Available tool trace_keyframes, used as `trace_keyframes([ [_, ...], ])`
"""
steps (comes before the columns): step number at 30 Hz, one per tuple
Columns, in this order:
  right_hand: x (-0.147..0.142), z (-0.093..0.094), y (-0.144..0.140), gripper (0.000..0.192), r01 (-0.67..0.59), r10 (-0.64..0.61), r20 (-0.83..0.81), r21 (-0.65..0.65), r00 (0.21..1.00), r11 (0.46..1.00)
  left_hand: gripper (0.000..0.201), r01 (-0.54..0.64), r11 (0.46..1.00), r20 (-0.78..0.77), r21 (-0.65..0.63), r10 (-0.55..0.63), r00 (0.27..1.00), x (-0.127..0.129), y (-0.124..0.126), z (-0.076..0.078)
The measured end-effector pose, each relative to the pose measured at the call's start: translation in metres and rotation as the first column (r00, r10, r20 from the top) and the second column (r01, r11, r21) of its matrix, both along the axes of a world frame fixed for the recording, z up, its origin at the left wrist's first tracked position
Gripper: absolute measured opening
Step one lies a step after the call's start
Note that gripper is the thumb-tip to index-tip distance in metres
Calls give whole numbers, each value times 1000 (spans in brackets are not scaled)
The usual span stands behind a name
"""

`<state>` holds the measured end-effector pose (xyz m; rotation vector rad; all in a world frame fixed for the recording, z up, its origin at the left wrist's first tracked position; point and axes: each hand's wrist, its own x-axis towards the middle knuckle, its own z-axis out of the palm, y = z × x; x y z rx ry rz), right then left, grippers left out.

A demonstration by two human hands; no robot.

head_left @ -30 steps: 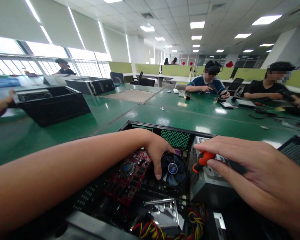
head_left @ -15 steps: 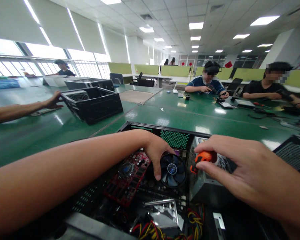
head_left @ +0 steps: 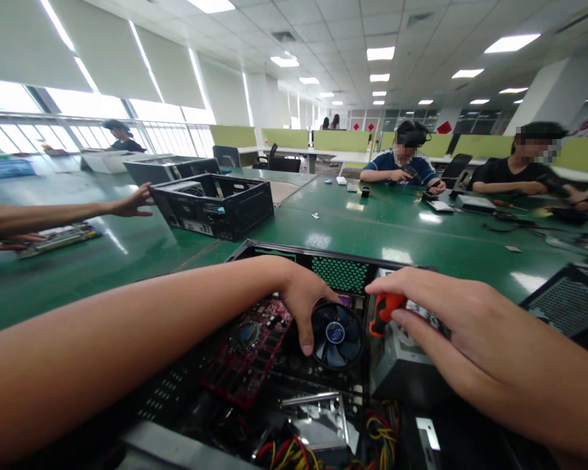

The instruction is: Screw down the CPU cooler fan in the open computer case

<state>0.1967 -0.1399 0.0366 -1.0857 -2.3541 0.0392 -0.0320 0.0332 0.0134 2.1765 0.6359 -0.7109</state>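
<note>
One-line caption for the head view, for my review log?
Left hand rests on the cooler fan inside an open computer case; right hand holds an orange-handled screwdriver.

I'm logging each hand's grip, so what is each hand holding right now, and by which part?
The right hand holds a screwdriver by its orange handle. The left hand rests on the fan's rim, gripping nothing.

Big open-plan office w/ long green worktables (head_left: 353,228) running to the back. Windows (head_left: 78,134) all along the left wall, white roller blinds (head_left: 102,59) half down, daylight glaring through. Tiled ceiling w/ rows of lit panel lights (head_left: 512,43). Yellow-green desk dividers (head_left: 340,139) at the far end, black office chairs (head_left: 284,162) near them, white pillar (head_left: 551,98) on the right.
</note>
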Motion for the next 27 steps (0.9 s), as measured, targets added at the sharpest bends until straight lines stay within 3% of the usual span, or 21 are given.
trace_keyframes([
  [6,0,4,0,4,9,-8,17,-42,1000,999,98,-27,999,-27,34,28,999,0,-1,0],
  [17,-9,1,-7,31,-52,53,-5,60,999,997,95,3,998,8,63,-3,1000,-5,3,-5],
  [22,-16,-1,-21,37,-191,192,-1,-67,981,979,103,16,996,19,93,-18,1000,-10,7,-11],
  [27,-19,3,-20,36,-200,202,1,-119,979,972,105,28,993,7,112,-29,1000,-7,5,-6],
])
